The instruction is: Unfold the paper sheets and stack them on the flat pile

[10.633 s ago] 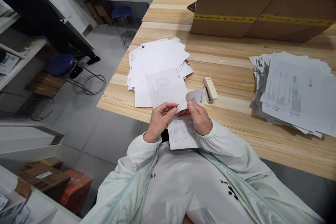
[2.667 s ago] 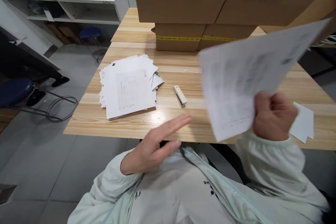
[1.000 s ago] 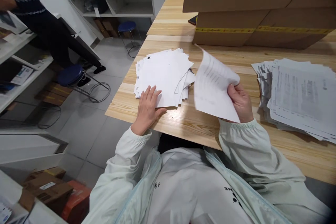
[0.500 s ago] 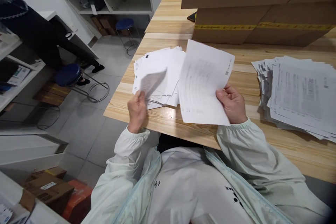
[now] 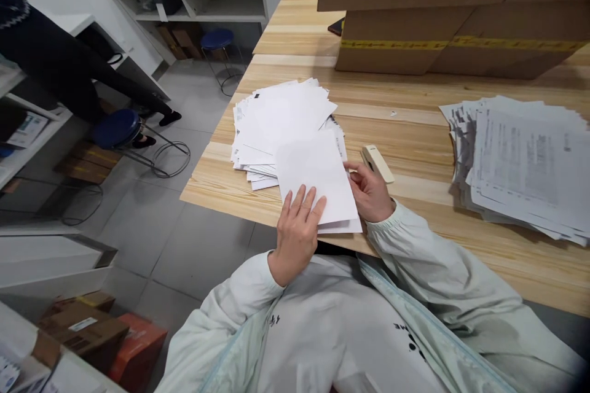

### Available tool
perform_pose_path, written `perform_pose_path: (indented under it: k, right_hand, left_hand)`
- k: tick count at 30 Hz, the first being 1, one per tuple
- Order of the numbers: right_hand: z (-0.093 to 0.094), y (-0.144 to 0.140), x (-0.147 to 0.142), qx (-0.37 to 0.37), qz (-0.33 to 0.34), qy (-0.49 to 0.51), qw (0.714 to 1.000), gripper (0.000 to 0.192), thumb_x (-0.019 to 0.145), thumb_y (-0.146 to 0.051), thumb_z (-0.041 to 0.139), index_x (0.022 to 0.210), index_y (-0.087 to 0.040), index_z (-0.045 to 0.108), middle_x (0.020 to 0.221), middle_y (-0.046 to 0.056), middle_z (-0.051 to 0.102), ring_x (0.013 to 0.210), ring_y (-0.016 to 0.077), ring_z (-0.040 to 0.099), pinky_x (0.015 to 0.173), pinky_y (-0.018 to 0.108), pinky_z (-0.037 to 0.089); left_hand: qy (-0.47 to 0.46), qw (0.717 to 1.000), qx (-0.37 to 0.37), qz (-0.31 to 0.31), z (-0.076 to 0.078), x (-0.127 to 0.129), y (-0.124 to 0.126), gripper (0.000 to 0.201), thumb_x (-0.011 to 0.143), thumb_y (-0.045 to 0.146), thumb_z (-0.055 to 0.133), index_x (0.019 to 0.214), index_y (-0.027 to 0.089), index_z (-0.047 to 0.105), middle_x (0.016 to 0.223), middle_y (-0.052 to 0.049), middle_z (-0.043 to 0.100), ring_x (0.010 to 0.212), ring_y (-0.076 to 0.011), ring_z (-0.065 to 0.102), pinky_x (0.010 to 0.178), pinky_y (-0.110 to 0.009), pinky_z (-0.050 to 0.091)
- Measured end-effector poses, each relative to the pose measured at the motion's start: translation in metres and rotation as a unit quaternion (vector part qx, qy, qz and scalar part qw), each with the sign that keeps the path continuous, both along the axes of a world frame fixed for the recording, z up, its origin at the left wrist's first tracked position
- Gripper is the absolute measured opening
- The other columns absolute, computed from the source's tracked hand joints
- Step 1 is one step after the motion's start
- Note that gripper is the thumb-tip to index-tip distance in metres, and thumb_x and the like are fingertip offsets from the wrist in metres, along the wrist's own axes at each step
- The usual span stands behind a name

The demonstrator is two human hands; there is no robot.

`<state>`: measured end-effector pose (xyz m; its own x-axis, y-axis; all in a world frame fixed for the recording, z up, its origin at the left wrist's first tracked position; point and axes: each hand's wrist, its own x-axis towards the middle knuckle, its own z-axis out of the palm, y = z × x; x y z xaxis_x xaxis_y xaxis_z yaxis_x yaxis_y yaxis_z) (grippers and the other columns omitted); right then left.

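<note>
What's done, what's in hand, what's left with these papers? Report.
Done: a fanned pile of blank-side-up sheets lies on the table. In hand: the left hand lies flat on a few blank-side-up sheets at the table edge, the right hand at their right side, beside the stapler. Left: a thick stack of printed sheets on the right.

Bare table (image 5: 405, 129) open at 12 to 1 o'clock of the hands. Stapler (image 5: 377, 163) close at 1. Paper piles flank: 11 (image 5: 281, 116) and 3 (image 5: 525, 159). Boxes (image 5: 442, 12) block beyond 12.
</note>
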<state>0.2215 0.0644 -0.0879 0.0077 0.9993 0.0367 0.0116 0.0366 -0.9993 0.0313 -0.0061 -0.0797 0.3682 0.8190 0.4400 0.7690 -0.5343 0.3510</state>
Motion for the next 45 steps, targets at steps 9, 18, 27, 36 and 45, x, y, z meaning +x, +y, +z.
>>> perform_pose_path:
  k: [9,18,27,36,45]
  right_hand:
    - [0.001,0.002,0.000,-0.057,0.042,0.050,0.996,0.031,0.070,-0.050,0.081,0.080,-0.021,0.074,0.073,0.000,0.072,0.060,0.0146,0.062,0.056,0.028,0.052]
    - [0.021,0.000,0.011,0.033,-0.030,0.115,0.992,0.018,0.063,-0.034,0.087,0.078,-0.028,0.078,0.082,0.000,0.078,0.070,0.0182,0.070,0.068,0.036,0.060]
    - [0.022,-0.004,0.012,0.076,0.127,0.008,0.989,0.019,0.073,-0.042,0.082,0.079,-0.024,0.080,0.075,0.004,0.075,0.066,0.0177,0.068,0.059,0.030,0.057]
    - [0.026,-0.002,0.017,0.091,0.182,-0.065,0.977,0.028,0.080,-0.050,0.075,0.078,-0.022,0.078,0.077,0.006,0.075,0.069,0.0183,0.069,0.060,0.028,0.055]
    - [0.024,-0.002,0.023,0.112,0.151,-0.071,0.980,0.025,0.084,-0.046,0.071,0.084,-0.022,0.075,0.080,0.004,0.074,0.071,0.0164,0.068,0.064,0.027,0.053]
  left_hand:
    - [-0.051,0.994,-0.071,-0.067,0.004,-0.004,-0.005,0.058,0.096,0.037,0.052,0.152,0.027,0.039,0.158,-0.015,0.040,0.151,-0.0327,0.030,0.120,-0.059,0.033]
    - [-0.432,0.853,-0.292,0.013,0.034,-0.035,0.024,0.071,0.099,0.063,0.012,0.156,0.023,0.027,0.154,-0.014,0.047,0.140,-0.0245,0.050,0.111,-0.043,0.048]
    - [-0.627,0.647,-0.433,0.001,0.009,-0.030,0.029,0.069,0.091,0.073,0.036,0.125,0.020,0.066,0.125,-0.009,0.072,0.132,-0.0300,0.057,0.112,-0.050,0.044]
    - [-0.779,0.440,-0.446,-0.021,0.014,-0.035,0.026,0.075,0.081,0.071,0.060,0.133,0.017,0.061,0.136,-0.012,0.065,0.144,-0.0341,0.042,0.121,-0.048,0.033]
    - [-0.756,0.395,-0.519,0.052,0.009,-0.036,0.036,0.036,0.097,0.022,0.050,0.128,0.010,0.065,0.122,-0.012,0.073,0.132,-0.0267,0.057,0.121,-0.042,0.035]
